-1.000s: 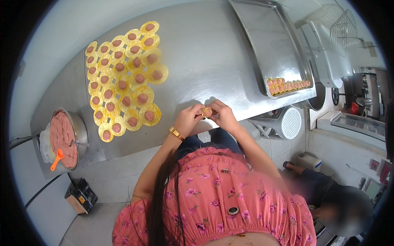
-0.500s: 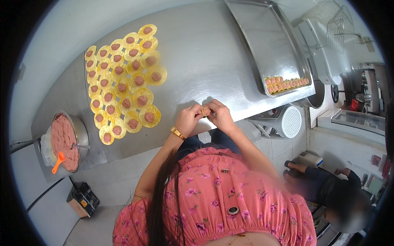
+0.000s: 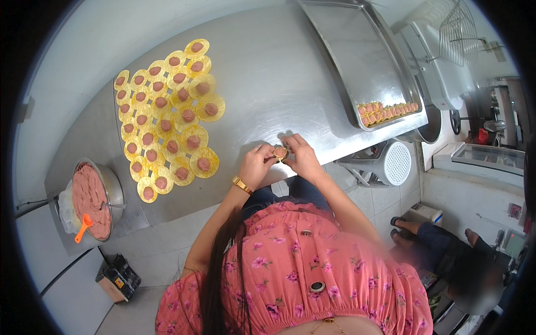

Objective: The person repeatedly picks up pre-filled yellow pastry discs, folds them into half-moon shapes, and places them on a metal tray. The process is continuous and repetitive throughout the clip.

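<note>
A small open-topped dumpling, pink meat filling in a yellow wrapper, is held between my hands over the table's near edge. My left hand pinches its left side. My right hand is closed round its right side, thumb low against the wrapper and the upper fingers slightly raised. To the left, several round yellow wrappers lie in overlapping rows, each with a lump of meat filling on it. Finished dumplings stand packed along the near end of a metal tray at the right.
A steel bowl of pink meat filling, with an orange spoon, stands at the left on the steel table. A white perforated stool is beside the table. Another person is at the lower right. A box sits lower left.
The dumpling shows more of its filling now, and my right fingers have lifted slightly from its top. The other person's arm and legs have shifted. The view has moved a little.
</note>
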`<state>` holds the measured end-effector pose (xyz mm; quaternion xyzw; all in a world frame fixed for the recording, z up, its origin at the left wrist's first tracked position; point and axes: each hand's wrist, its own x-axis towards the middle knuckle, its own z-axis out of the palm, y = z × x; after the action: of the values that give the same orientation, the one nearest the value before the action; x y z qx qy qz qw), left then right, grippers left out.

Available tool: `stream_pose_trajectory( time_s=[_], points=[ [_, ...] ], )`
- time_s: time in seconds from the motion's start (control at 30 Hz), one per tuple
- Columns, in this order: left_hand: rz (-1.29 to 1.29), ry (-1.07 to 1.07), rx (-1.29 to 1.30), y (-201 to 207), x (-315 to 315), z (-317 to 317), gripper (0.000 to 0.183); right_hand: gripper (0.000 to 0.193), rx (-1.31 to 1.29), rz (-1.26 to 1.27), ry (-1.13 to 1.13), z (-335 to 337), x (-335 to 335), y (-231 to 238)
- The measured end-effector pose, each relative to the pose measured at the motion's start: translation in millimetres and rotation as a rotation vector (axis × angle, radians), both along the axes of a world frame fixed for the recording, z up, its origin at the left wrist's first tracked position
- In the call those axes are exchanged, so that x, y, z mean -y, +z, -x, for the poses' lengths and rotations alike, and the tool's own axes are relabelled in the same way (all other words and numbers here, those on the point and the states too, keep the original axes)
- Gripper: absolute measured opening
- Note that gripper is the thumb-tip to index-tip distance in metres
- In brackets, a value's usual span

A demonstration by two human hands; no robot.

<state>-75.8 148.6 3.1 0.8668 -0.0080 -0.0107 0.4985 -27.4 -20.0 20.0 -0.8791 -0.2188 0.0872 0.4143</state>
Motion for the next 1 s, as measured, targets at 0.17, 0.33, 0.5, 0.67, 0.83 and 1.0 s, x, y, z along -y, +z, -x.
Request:
stream_pose_trajectory(
  time_s=[0.17, 0.33, 0.5, 0.67, 0.83, 1.0],
  points=[
    [0.074, 0.006, 0.049, -2.7, 1.7, -1.5, 0.021, 0.029, -0.069, 0.03, -0.025, 5.7, -2.0, -2.1],
    [0.027, 0.037, 0.031, -5.2, 7.9, 1.1, 0.022, 0.028, 0.052, -0.08, 0.038, 1.0, -2.8, -4.9],
    [0.143, 0.1, -0.019, -6.9, 7.4, 3.1, 0.021, 0.033, -0.08, -0.083, -0.034, 6.7, -1.2, -5.5],
    [0.17, 0.085, -0.013, -7.3, 8.7, 2.4, 0.022, 0.039, 0.07, -0.044, 0.043, 3.7, -2.2, -6.0],
    [0.132, 0.083, 0.031, -8.0, 5.3, 1.9, 0.019, 0.037, 0.028, -0.056, 0.019, 5.0, -0.8, -0.2],
    [0.127, 0.074, 0.045, -6.8, -0.8, 1.7, 0.016, 0.043, 0.095, 0.008, 0.066, 7.0, -7.5, 0.7]
  ],
)
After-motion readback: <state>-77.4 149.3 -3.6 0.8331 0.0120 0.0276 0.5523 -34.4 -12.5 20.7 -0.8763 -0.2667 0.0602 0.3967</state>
